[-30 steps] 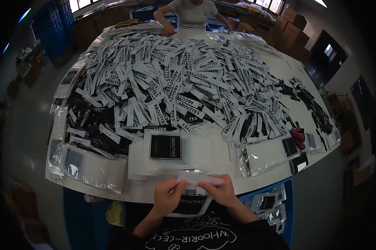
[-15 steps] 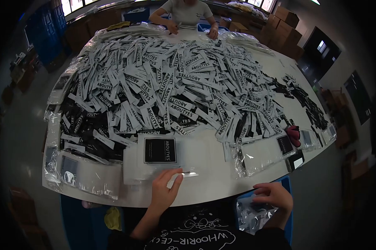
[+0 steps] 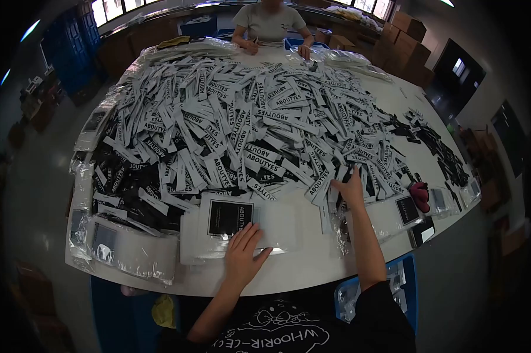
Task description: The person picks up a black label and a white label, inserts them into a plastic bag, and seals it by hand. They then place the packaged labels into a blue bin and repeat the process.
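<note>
My left hand (image 3: pixel 245 250) lies with its fingers stretched over a stack of clear plastic bags (image 3: pixel 283 226) near the table's front edge. Its fingertips touch the lower right corner of a black printed square (image 3: pixel 227 218) on the top bag. My right hand (image 3: pixel 351 189) reaches to the near right edge of a large heap of white strip packets (image 3: pixel 265 126) lettered "ABOUTYES". Its thumb and forefinger are apart over the packets, and nothing shows held between them. The other fingertips are partly hidden.
More bag stacks lie at the left (image 3: pixel 133 250) and the right (image 3: pixel 389 220). Dark strips (image 3: pixel 436 153) and a dark pink object (image 3: pixel 419 196) are at the right. A blue bin (image 3: pixel 411 288) holds bags below the table edge. Another person (image 3: pixel 269 26) works across the table.
My right hand has moved from above the blue bin up to the heap of packets. My left hand has come down onto the bag stack, beside the black square.
</note>
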